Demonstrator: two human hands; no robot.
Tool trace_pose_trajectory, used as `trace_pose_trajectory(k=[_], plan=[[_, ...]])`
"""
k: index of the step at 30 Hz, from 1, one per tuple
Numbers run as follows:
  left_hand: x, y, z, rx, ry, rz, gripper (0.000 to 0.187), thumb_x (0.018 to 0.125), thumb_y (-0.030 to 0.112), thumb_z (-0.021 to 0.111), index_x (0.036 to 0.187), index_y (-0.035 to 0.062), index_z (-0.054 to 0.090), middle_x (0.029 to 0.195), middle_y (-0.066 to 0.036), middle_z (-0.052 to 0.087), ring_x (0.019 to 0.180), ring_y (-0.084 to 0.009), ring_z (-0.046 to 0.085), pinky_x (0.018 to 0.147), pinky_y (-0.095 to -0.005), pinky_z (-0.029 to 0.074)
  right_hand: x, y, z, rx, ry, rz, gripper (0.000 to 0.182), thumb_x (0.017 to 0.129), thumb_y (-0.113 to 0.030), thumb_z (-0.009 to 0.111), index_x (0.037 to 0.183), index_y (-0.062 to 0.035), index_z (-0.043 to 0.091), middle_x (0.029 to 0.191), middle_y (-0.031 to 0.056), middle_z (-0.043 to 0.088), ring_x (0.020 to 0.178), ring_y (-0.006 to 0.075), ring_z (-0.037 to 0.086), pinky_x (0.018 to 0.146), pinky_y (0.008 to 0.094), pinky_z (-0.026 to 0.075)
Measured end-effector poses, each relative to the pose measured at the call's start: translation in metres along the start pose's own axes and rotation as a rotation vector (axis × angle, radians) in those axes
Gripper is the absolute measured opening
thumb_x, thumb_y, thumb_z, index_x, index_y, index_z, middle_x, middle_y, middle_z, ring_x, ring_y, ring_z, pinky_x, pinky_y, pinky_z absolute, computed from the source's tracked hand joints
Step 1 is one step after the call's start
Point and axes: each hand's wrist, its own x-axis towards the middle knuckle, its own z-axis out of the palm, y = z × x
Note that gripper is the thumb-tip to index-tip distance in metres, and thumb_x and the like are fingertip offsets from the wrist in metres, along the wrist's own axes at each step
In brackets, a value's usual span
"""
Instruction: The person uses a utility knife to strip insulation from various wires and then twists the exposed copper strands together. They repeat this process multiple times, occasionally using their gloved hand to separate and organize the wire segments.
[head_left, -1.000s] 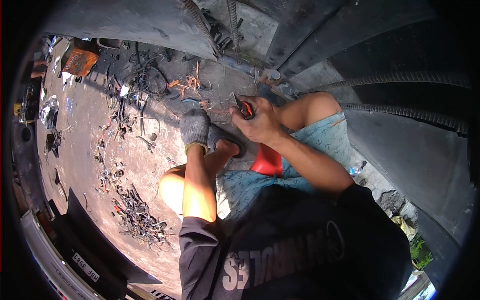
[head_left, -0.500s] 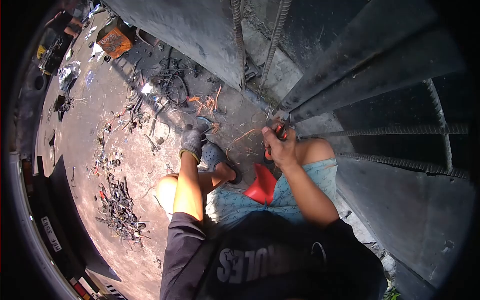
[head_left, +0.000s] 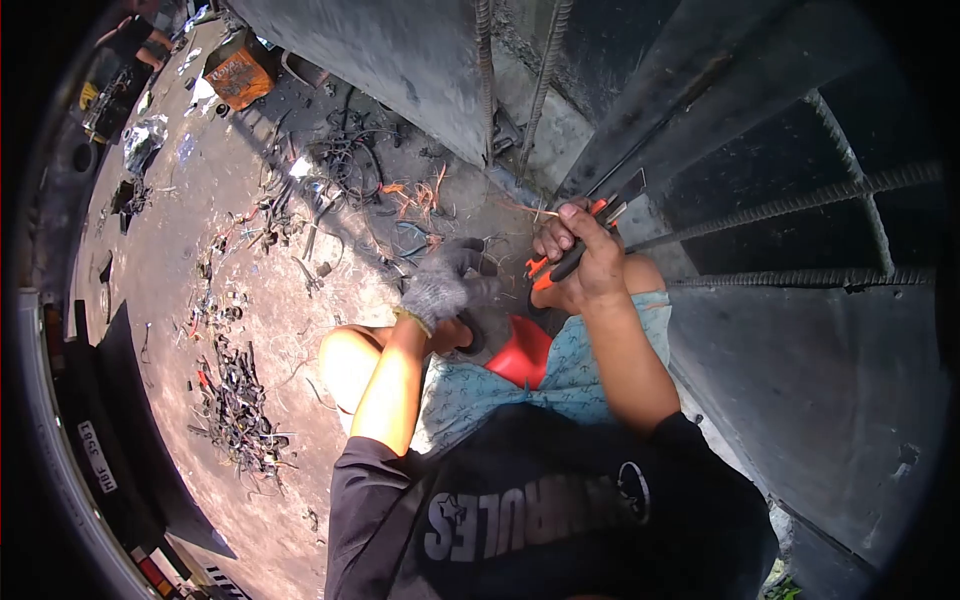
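My right hand (head_left: 585,250) is closed round a tool with an orange-and-black handle (head_left: 568,264); its metal end points up and right, beside the upright dark metal. A thin copper-coloured wire (head_left: 528,208) runs up to the fingers of that hand. My left hand (head_left: 440,287), in a grey knit glove, hovers over my foot with its fingers apart and pointing right, slightly blurred. No object shows in it. Just above the glove, a small tool with curved blue-grey handles (head_left: 410,238) lies on the ground. Between my knees is a red plastic piece (head_left: 522,354).
Copper-coloured wire scraps (head_left: 420,198) and black cables (head_left: 345,160) lie ahead. A pile of dark scrap parts (head_left: 245,415) spreads on the left. Further off stand an orange box (head_left: 238,80) and another person (head_left: 130,40). Dark metal sheets (head_left: 800,400) and ribbed bars (head_left: 780,280) border the right.
My left hand has moved right and toward me, its fingers now stretched out. My right hand has risen and turned, tilting the tool up and right; a wire now shows at its fingers.
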Motion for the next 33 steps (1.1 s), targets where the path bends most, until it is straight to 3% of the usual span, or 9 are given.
trace_pose_trajectory(k=[2,6,13,18,20,21,24,25,33], plan=[[0.002,-0.011,0.004,-0.276,0.000,-0.257,0.042,0.081,0.022,0.070,0.117,0.0007,0.065,0.112,-0.013,0.067,0.101,-0.0229,0.062,0.093,-0.0332,0.044,-0.001,-0.005,-0.004,0.015,-0.028,0.012,0.012,0.087,-0.011,0.062,0.080,-0.0078,0.053,0.060,0.0004,0.045,0.053,0.0127,0.045,0.055,0.0291,0.041],[-0.011,-0.009,-0.043,-1.237,0.241,0.194,0.048,0.082,0.018,0.066,0.119,-0.0109,0.056,0.119,-0.023,0.061,0.105,-0.0281,0.059,0.095,-0.0374,0.045,0.014,-0.004,-0.034,-0.052,-0.004,-0.026,0.010,0.090,-0.016,0.058,0.082,-0.0123,0.054,0.061,-0.0012,0.045,0.054,0.0127,0.045,0.060,0.0299,0.041],[-0.052,0.042,-0.077,-1.622,0.319,0.376,0.057,0.091,0.039,0.056,0.123,-0.0081,0.054,0.135,-0.030,0.047,0.129,-0.0431,0.042,0.112,-0.0604,0.027,0.012,0.018,-0.032,-0.154,-0.056,-0.002,0.014,0.084,-0.010,0.065,0.074,-0.0061,0.057,0.061,0.0010,0.049,0.051,0.0118,0.047,0.049,0.0275,0.041],[-0.068,0.066,-0.074,-1.561,0.426,0.553,0.037,0.092,0.025,0.060,0.118,-0.0015,0.058,0.131,-0.024,0.054,0.126,-0.0396,0.047,0.107,-0.0690,0.027,0.011,0.038,-0.041,-0.222,-0.120,0.158,0.011,0.085,-0.012,0.065,0.083,-0.0074,0.056,0.064,0.0014,0.050,0.056,0.0121,0.048,0.054,0.0283,0.043],[-0.066,0.077,-0.080,-1.769,0.599,0.443,0.025,0.097,0.023,0.053,0.101,0.0016,0.065,0.118,-0.016,0.062,0.110,-0.0293,0.059,0.112,-0.0610,0.027,0.006,0.046,-0.039,-0.241,-0.164,0.244,0.011,0.084,-0.013,0.066,0.083,-0.0067,0.057,0.065,0.0023,0.053,0.056,0.0125,0.050,0.053,0.0286,0.044],[-0.056,0.084,-0.081,-1.711,0.913,0.232,0.024,0.100,0.024,0.048,0.094,0.0041,0.060,0.091,-0.005,0.064,0.069,-0.0169,0.060,0.091,-0.0438,0.052,0.003,0.051,-0.037,-0.319,-0.260,0.335,0.012,0.084,-0.015,0.066,0.084,-0.0061,0.059,0.069,0.0044,0.058,0.057,0.0131,0.053,0.053,0.0285,0.045],[-0.053,0.048,-0.094,-1.899,0.445,0.473,0.024,0.101,0.028,0.047,0.090,0.0070,0.054,0.076,-0.001,0.057,0.048,-0.0111,0.041,0.054,-0.0271,0.049,-0.002,0.057,-0.032,-0.449,-0.423,0.512,0.018,0.085,-0.021,0.066,0.091,-0.0046,0.062,0.083,0.0105,0.068,0.060,0.0150,0.060,0.054,0.0281,0.048],[-0.052,0.062,-0.094,-1.877,0.641,0.352,0.025,0.102,0.030,0.046,0.089,0.0097,0.053,0.069,0.002,0.051,0.045,-0.0066,0.034,0.038,-0.0229,0.029,-0.004,0.057,-0.028,-0.384,-0.333,0.572,0.021,0.084,-0.023,0.067,0.092,-0.0033,0.063,0.084,0.0115,0.068,0.059,0.0157,0.060,0.055,0.0277,0.047],[-0.064,0.094,-0.090,-1.635,0.651,0.431,0.035,0.099,0.040,0.049,0.074,0.0160,0.047,0.053,0.007,0.024,0.041,-0.0071,0.022,0.038,-0.0236,0.021,-0.002,0.026,-0.032,-0.727,0.035,0.088,0.029,0.085,-0.022,0.070,0.102,0.0003,0.064,0.093,0.0111,0.068,0.077,0.0175,0.065,0.062,0.0300,0.051]])
